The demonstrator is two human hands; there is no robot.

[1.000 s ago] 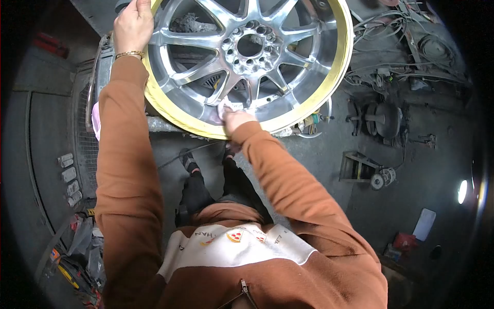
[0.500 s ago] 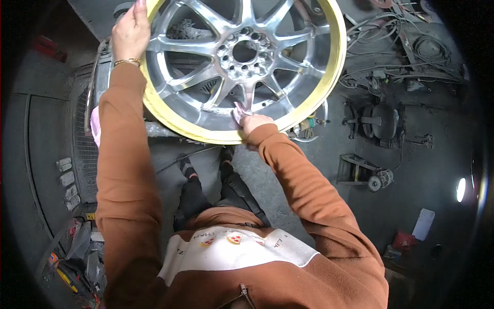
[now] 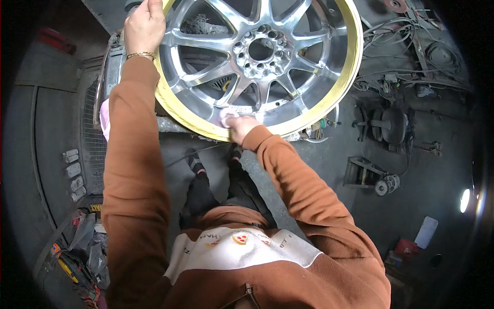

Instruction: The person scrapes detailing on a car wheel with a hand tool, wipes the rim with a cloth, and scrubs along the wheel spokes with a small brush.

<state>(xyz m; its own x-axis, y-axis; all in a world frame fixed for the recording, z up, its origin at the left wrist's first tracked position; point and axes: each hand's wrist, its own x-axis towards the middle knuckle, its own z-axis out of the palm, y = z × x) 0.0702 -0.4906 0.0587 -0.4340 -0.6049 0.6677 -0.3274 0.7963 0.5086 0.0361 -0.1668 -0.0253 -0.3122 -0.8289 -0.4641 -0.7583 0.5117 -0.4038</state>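
A shiny multi-spoke alloy wheel (image 3: 257, 71) is propped before me, its outer lip covered by a yellow band (image 3: 355, 54). My left hand (image 3: 145, 30) is wrapped over the wheel's upper left edge, and a bracelet shows at the wrist. Low on the wheel, my right hand (image 3: 242, 127) pinches a small pinkish-white cloth (image 3: 226, 114). The cloth touches the inner barrel just below the spokes. Part of the cloth is hidden by my fingers, and the wheel's top lies outside the view.
Tangled cables (image 3: 401, 38) lie at the upper right. Below them are a stool-like item (image 3: 393, 123) and a metal frame with a motor (image 3: 386, 184). Bags and tools (image 3: 77, 257) sit at lower left. Another pink cloth (image 3: 105, 118) hangs beside my left sleeve.
My right hand has slid the cloth left along the inner barrel relative to the spokes. The left hand keeps its hold. The whole view has shifted slightly, so the wheel appears further right.
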